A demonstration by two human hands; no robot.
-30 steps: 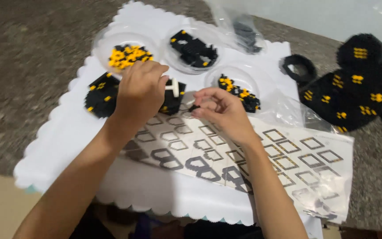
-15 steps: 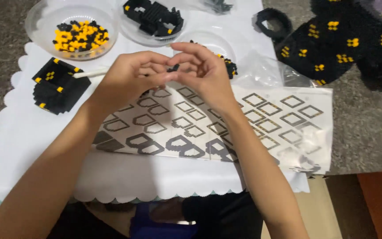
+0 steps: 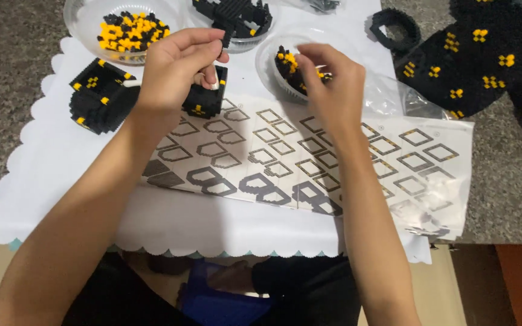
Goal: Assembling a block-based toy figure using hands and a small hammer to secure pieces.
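Grey speckled stone formed the tabletop, covered by a white scalloped mat and a printed sheet of diagrams. The left hand had its grip pinched on a small white tool above a black block piece. The right hand reached fingers together into a clear dish of black and yellow bricks; what it pinched was hidden.

Both arms are bare right down from the elbows, no sleeves, watch, rings or bracelets on the left hand or the right hand, short plain nails, and dark clothing, black with a bit of blue, shows down at the lap.
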